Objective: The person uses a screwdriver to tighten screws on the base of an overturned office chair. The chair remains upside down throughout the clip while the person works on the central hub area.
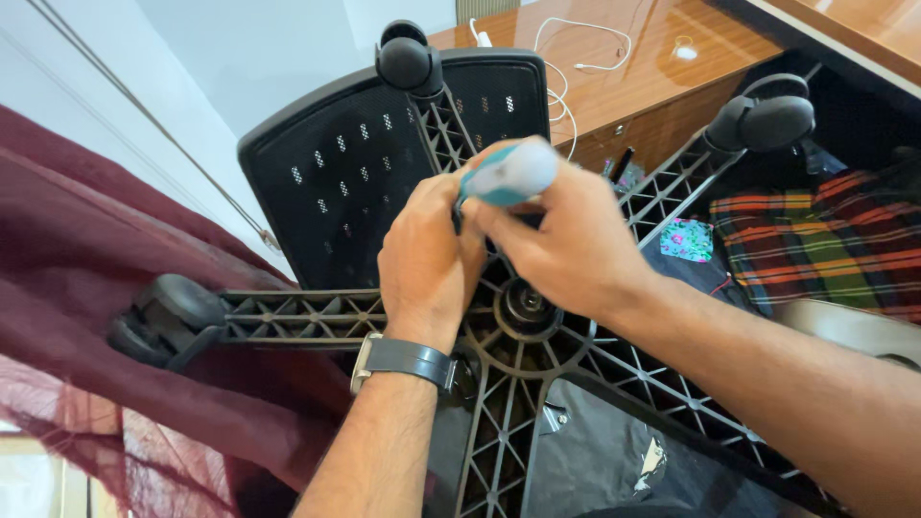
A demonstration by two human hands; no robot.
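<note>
1. We see our left hand (427, 254) and our right hand (566, 245) close together, just above the round hub (526, 309) of the chair base (499, 403).
2. Both hands pinch a small teal and white tube (508, 175). The right hand wraps its body; the left fingers curl at its lower end.
3. The tube sits above the hub, tilted up to the right.
4. A grey watch (408, 360) is on the left wrist, left of the hub.
5. Black wheels (408, 59) sit at the ends of the legs, far from the hub.
6. The black mesh seat back (336, 173) is behind the hub.
7. A brown desk (624, 86) with white cables (576, 43) is far behind the hub.
8. A plaid cloth (815, 240) lies right of the hub.
</note>
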